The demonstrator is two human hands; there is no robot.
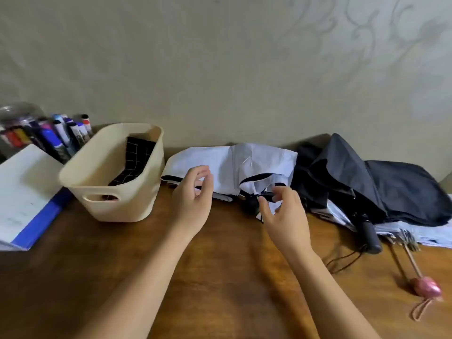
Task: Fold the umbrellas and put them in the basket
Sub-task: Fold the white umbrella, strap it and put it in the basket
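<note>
Fingers [200, 170] of the left hand [190, 199] are loosely curled over the left end of the pale umbrella [244, 167], with nothing in them. The right hand [286, 216] has its fingers curled at a loose flap on the umbrella's near edge; can't tell whether they pinch it or only hover.

The pale umbrella lies collapsed but unrolled on the table [220, 265] against the wall, just right of the basket [122, 206]. A checked umbrella [139, 162] is already inside. The black umbrella [379, 187] and pink-handled umbrella [426, 288] are piled far right.

Handling, my read:
- It should be light, with limp, slick cloth over thin ribs that bend easily.
- Cloth alone will slide and bunch.
- Grip the dark knob [250, 204] with one hand, then gather and wrap the flaps with the other.
</note>
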